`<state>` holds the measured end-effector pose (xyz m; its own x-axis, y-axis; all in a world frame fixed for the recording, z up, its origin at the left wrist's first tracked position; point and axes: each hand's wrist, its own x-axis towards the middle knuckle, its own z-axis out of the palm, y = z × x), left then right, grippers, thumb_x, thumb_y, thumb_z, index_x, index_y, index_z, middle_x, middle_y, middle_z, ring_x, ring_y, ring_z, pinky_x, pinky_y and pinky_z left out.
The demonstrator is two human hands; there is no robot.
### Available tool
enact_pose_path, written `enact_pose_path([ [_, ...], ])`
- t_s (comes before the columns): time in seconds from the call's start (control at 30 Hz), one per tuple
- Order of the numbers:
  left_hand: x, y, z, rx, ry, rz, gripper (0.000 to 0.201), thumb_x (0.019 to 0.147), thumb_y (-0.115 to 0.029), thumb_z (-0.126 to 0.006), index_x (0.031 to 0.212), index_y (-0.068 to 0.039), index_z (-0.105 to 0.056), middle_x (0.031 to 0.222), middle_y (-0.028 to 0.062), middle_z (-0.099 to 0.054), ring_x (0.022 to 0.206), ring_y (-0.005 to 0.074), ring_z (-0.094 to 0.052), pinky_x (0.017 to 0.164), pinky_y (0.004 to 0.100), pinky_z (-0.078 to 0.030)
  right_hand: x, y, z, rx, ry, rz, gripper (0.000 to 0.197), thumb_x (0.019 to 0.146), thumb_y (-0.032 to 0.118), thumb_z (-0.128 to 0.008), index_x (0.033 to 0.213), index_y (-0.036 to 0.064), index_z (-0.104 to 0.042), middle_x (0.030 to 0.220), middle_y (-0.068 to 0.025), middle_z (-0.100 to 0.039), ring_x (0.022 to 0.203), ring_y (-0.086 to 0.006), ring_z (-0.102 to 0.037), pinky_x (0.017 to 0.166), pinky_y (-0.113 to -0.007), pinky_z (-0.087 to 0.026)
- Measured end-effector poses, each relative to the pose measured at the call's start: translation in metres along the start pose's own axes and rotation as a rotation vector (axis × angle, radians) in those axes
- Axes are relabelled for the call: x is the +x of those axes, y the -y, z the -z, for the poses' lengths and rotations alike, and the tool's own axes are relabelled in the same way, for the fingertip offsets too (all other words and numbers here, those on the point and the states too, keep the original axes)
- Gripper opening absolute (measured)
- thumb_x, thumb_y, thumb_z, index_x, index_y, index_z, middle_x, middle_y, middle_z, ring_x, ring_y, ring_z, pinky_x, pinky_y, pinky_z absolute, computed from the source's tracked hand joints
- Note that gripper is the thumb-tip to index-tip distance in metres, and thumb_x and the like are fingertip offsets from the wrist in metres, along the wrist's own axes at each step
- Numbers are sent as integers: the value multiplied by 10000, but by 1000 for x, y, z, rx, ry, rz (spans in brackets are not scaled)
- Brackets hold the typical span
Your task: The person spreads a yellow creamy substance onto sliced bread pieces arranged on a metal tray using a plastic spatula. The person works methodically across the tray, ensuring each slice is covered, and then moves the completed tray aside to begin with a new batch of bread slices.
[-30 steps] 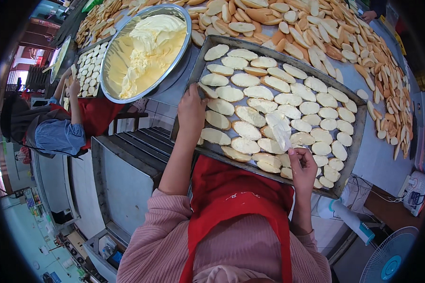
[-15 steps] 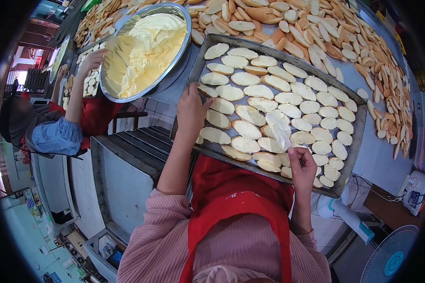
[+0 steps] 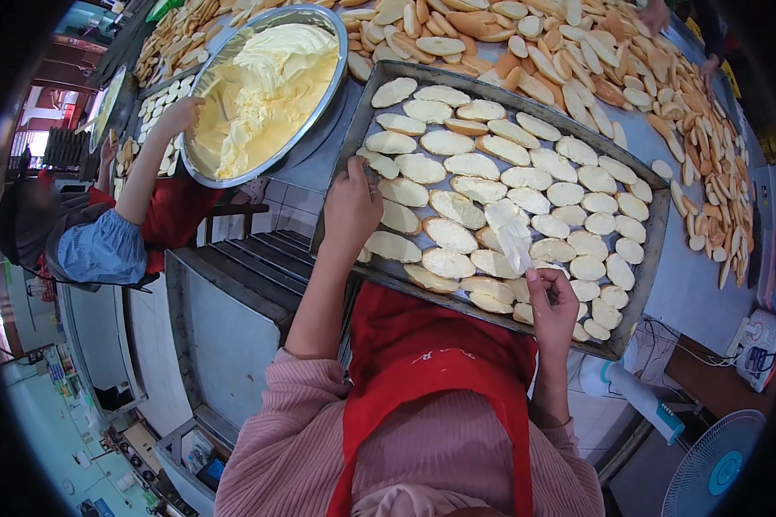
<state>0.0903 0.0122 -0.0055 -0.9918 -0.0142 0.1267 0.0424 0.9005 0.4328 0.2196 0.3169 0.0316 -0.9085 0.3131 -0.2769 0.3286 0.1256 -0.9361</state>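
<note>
A large dark metal baking tray [image 3: 649, 258] lies tilted before me, filled with rows of oval bread slices [image 3: 453, 234] coated in pale cream. My left hand [image 3: 351, 207] is closed around the tray's left rim, its fingertips beside a coated slice. Between the thumb and fingers of my right hand [image 3: 553, 302] is a cream-smeared spatula [image 3: 510, 237]. Its blade rests over slices in the lower middle of the tray. Beyond the tray, to the left, stands a big steel bowl [image 3: 343, 82] of yellow cream.
Loose bread slices [image 3: 569, 69] are heaped across the metal table [image 3: 685, 297]. At the left, a co-worker [image 3: 103, 246] reaches to the bowl's rim. Another person's hand [image 3: 655, 15] shows at the top right. A fan [image 3: 720, 465] stands at lower right, a metal cabinet [image 3: 224, 319] at lower left.
My left hand has shifted slightly along the rim, its thumb drawn in. My right hand and spatula have barely moved. The co-worker's hand is steadier by the bowl; another person's hand has appeared top right.
</note>
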Motion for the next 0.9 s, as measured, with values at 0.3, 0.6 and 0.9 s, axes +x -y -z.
enact_pose_path([
  [0.3, 4, -15, 2, 92, -82, -35, 528, 726, -201, -756, 1136, 9, -498, 985, 183, -613, 930, 348, -579, 826, 429, -477, 0, -3, 2, -17, -2, -10, 151, 917, 158, -677, 910, 16, -626, 706, 47, -558, 633, -14, -447, 565, -182, -335],
  [0.6, 11, -18, -3, 213, -149, -41, 655, 649, -282, -836, 1167, -33, -520, 1055, 136, -581, 1005, 313, -549, 855, 397, -458, -1, -1, 5, -26, -29, 7, 140, 928, 166, -661, 899, 35, -624, 683, 66, -531, 604, -1, -416, 536, -182, -296],
  [0.9, 20, -19, -5, 247, -193, -57, 523, 723, -319, -777, 1129, -54, -581, 1064, 119, -572, 999, 298, -534, 817, 409, -446, 0, -7, 6, -25, -30, 3, 152, 914, 160, -682, 908, 18, -627, 701, 48, -555, 630, -13, -438, 557, -184, -327],
])
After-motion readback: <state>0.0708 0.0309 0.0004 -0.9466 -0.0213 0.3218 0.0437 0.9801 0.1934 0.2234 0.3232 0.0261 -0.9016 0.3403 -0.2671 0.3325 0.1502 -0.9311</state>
